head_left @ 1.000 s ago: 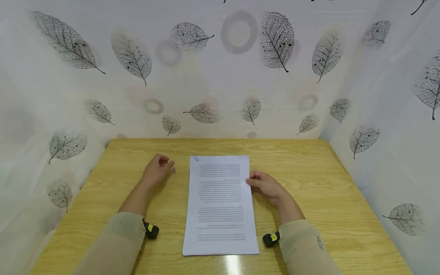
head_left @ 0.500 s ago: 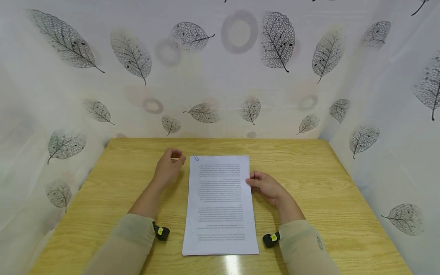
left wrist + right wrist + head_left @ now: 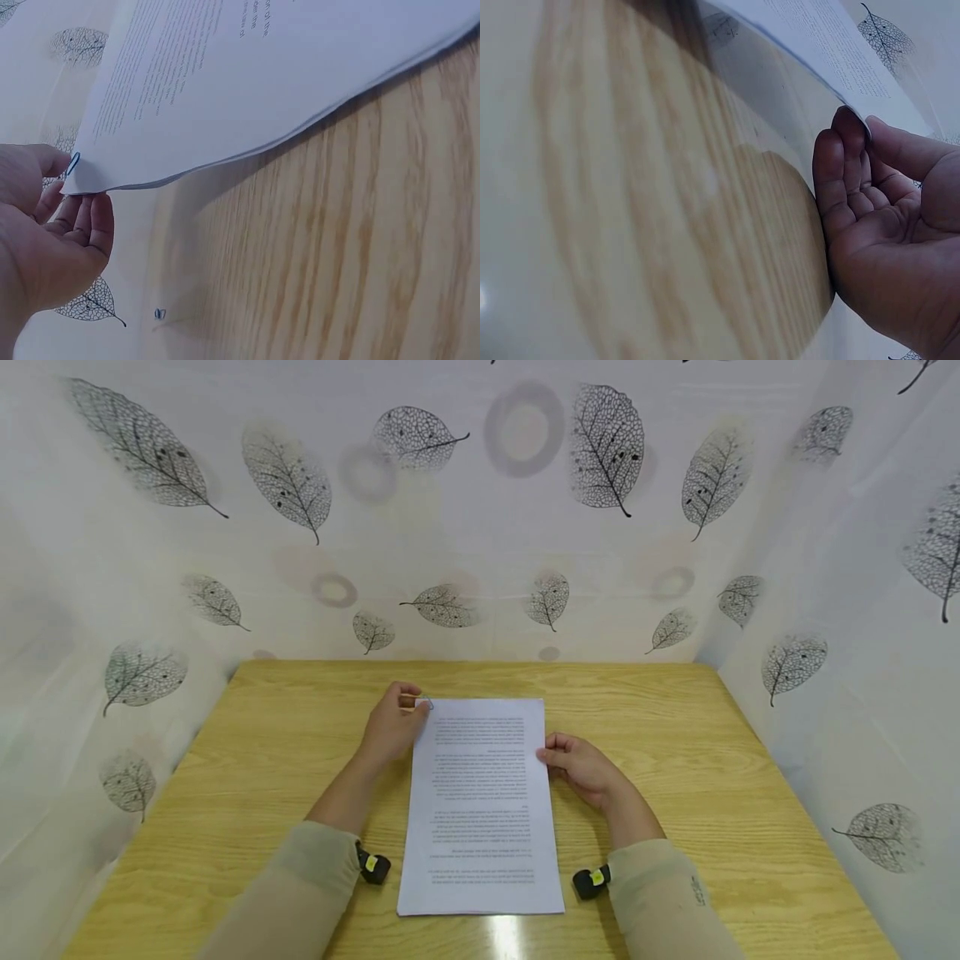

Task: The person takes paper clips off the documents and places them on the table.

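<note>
A stack of printed paper [image 3: 483, 897] lies lengthwise in the middle of the wooden table. On its far left corner sits a blue paper clip [image 3: 73, 163]. My left hand [image 3: 392, 725] pinches that corner; in the left wrist view the thumb is over the paper beside the clip and the curled fingers are beneath. Partway down the right edge, my right hand [image 3: 591, 770] holds the stack, thumb on top and fingers underneath, as the right wrist view shows. Both views show the held edges lifted, bowing above the wood.
A second small clip [image 3: 159, 313] lies on the table below my left hand, hidden behind that hand in the head view. The wooden table [image 3: 675, 710] ends at a white leaf-patterned curtain [image 3: 480, 543] at the back and sides.
My left hand has moved right, from beside the loose clip to the clipped corner of the stack, and now grips it. My right hand has stayed on the right edge.
</note>
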A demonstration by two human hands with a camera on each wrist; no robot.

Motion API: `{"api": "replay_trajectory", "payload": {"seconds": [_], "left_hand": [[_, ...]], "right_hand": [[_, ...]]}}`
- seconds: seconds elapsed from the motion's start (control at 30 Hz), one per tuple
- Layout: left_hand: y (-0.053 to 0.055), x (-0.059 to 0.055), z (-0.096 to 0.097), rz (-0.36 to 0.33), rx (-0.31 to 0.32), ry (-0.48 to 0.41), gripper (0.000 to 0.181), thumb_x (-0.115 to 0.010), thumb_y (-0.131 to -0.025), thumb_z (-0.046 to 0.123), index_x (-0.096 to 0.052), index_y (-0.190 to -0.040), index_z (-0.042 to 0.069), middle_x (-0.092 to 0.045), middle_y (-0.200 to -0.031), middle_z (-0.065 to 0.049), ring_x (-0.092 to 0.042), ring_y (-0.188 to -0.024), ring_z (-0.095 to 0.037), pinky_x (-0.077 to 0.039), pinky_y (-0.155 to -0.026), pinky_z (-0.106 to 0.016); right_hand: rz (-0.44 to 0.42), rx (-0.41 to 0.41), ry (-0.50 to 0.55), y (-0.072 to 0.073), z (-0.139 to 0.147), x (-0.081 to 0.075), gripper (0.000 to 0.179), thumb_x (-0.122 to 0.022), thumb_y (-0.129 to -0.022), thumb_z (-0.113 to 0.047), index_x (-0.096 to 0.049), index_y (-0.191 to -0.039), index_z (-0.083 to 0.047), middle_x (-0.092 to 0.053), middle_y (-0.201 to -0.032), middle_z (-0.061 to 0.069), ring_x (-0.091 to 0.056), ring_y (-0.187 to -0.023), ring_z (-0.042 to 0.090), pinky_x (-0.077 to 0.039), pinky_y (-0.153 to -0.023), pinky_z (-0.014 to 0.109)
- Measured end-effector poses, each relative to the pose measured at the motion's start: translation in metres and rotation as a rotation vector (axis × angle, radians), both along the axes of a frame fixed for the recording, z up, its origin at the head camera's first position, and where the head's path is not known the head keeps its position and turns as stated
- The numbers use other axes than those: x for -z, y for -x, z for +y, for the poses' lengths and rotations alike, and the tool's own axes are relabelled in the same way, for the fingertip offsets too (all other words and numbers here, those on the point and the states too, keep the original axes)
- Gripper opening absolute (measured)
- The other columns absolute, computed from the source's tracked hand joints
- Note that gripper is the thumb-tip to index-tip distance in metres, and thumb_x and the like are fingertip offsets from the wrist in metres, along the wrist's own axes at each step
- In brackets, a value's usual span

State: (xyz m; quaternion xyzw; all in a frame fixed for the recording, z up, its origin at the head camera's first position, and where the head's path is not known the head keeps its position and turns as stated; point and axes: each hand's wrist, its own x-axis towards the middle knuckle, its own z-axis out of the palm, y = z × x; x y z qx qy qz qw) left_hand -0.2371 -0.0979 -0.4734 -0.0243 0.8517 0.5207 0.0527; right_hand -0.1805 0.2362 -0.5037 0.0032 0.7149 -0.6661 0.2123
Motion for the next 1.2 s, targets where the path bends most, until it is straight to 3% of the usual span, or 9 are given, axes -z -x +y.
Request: {"api": "replay_trajectory", "payload": {"seconds": [0.4, 0.93, 1.2], "left_hand": [[-0.004, 0.001, 0.008, 0.018, -0.021, -0.008, 0.039, -0.063, -0.110, 0.028, -0.055, -0.147, 0.016, -0.069, -0.126, -0.012, -0.069, -0.106, -0.029, -0.056, -0.080, -0.033], [-0.010, 0.002, 0.005, 0.059, -0.011, 0.043, 0.041, -0.068, -0.106, 0.029, -0.058, -0.143, 0.015, -0.070, -0.130, -0.015, -0.068, -0.116, -0.032, -0.059, -0.092, -0.040], [-0.012, -0.001, 0.006, 0.088, -0.022, 0.042, 0.040, -0.071, -0.105, 0.027, -0.060, -0.140, 0.012, -0.071, -0.123, -0.015, -0.068, -0.108, -0.029, -0.058, -0.084, -0.033]], "right_hand": [[0.012, -0.007, 0.003, -0.001, -0.001, -0.001, 0.010, -0.061, -0.110, -0.011, -0.064, -0.110, -0.001, -0.073, -0.105, -0.003, -0.066, -0.096, 0.014, -0.056, -0.086, 0.026], [0.003, 0.001, -0.006, -0.002, -0.001, -0.003, 0.011, -0.061, -0.110, -0.011, -0.064, -0.112, 0.000, -0.073, -0.104, -0.003, -0.065, -0.096, 0.014, -0.055, -0.085, 0.026], [0.002, -0.004, -0.001, -0.001, -0.002, -0.003, 0.012, -0.060, -0.111, -0.011, -0.064, -0.112, 0.000, -0.074, -0.104, -0.004, -0.065, -0.095, 0.014, -0.055, -0.085, 0.026]]}}
